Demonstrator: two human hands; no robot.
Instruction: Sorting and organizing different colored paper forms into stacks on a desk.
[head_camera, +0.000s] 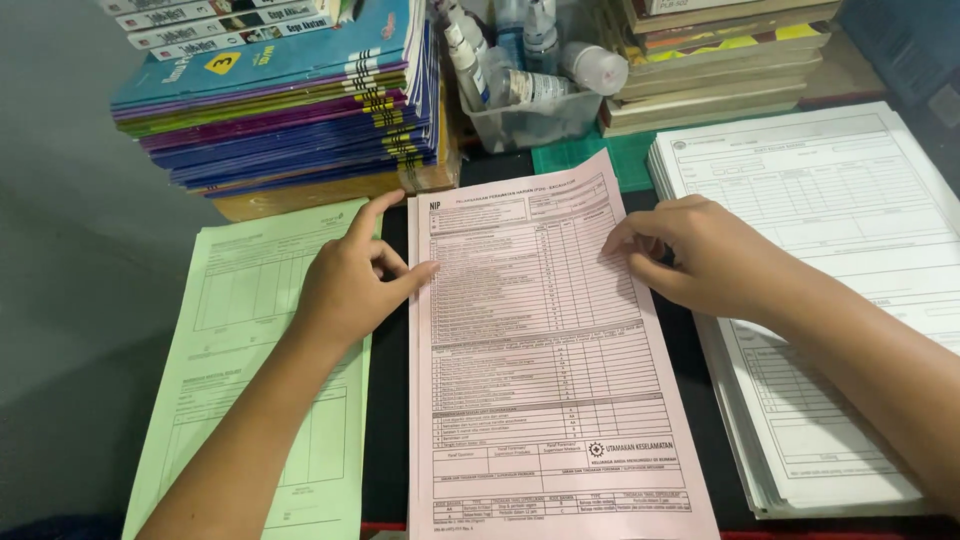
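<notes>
A pink printed form (545, 380) lies in the middle of the dark desk. My left hand (352, 280) rests across the gap between a pale green form (250, 400) and the pink one, thumb touching the pink sheet's left edge, forefinger stretched upward. My right hand (700, 255) sits on the pink sheet's right edge, fingers curled and pressing on the paper. Neither hand lifts a sheet. A thick stack of white forms (840, 300) lies to the right, partly under my right forearm.
A pile of blue and purple books (290, 110) stands at the back left. Behind the pink form is a clear plastic tub with small bottles (525, 75). Brown-edged books (715, 70) are stacked at the back right. A grey wall lies to the left.
</notes>
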